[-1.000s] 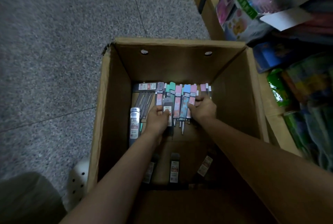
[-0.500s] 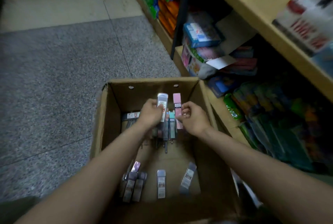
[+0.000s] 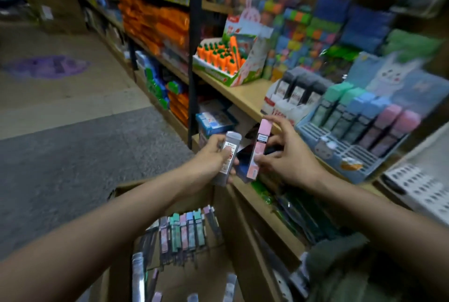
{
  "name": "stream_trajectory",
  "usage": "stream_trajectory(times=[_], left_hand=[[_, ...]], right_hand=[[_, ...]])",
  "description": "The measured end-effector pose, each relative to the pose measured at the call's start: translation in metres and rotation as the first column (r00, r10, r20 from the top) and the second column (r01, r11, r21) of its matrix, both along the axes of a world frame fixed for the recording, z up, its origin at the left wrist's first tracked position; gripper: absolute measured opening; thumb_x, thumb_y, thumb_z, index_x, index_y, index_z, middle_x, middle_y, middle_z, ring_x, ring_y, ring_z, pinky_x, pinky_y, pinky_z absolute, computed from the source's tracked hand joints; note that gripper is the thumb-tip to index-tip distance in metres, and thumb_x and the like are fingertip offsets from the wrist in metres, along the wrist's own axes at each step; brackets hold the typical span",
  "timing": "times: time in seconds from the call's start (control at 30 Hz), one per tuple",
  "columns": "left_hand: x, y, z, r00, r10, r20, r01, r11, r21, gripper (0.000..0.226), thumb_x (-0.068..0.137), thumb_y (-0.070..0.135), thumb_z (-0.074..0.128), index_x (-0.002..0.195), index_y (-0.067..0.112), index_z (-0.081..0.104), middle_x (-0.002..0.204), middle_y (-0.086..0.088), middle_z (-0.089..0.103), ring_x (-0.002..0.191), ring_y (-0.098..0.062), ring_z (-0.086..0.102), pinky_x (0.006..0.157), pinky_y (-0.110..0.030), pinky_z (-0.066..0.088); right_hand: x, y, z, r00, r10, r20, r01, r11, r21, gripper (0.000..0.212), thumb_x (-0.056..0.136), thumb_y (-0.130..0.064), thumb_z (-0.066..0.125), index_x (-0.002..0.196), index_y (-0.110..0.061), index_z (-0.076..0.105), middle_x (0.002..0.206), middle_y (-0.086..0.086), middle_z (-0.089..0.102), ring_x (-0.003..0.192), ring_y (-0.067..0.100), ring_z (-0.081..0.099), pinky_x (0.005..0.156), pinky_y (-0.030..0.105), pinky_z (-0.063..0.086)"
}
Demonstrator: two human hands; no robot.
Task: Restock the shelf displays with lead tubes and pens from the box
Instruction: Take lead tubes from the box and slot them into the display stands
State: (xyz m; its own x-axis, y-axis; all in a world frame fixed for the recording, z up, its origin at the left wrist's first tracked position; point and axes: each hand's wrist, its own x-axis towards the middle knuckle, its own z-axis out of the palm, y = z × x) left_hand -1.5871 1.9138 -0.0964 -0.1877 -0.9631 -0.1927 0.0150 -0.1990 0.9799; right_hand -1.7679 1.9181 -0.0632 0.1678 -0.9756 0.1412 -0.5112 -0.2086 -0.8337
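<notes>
A lead tube in each of my hands, up beside the shelf.

My left hand [image 3: 213, 156] grips a grey lead tube [image 3: 227, 158]; my right hand [image 3: 286, 156] pinches a pink lead tube [image 3: 258, 148]. Both are raised above the box [image 3: 233, 216], near the blue display [image 3: 345, 153].

Both hands have risen out of the box [image 3: 170, 194] and now sit above its far rim, beside the shelf [image 3: 245, 97]. The left hand [image 3: 213, 158] has carried up a grey lead tube [image 3: 227, 156]; the right hand [image 3: 289, 156] has carried up a pink lead tube [image 3: 258, 148].
</notes>
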Motion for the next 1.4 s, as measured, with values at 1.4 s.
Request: stream_trajectory(times=[1.4], left_hand=[[-0.063, -0.008, 0.025, 0.974, -0.188, -0.130, 0.170, 0.975, -0.140, 0.030, 0.097, 0.006, 0.053, 0.124, 0.019, 0.052, 0.104, 0.000, 0.072, 0.096, -0.017, 0.067, 0.074, -0.030, 0.058]], right_hand=[[-0.159, 0.002, 0.060, 0.716, -0.646, -0.266, 0.431, 0.708, -0.559, 0.026, 0.083, -0.011, 0.076, 0.106, -0.015, 0.064, 0.096, 0.007, 0.068, 0.081, 0.022, 0.064, 0.077, 0.041, 0.055]])
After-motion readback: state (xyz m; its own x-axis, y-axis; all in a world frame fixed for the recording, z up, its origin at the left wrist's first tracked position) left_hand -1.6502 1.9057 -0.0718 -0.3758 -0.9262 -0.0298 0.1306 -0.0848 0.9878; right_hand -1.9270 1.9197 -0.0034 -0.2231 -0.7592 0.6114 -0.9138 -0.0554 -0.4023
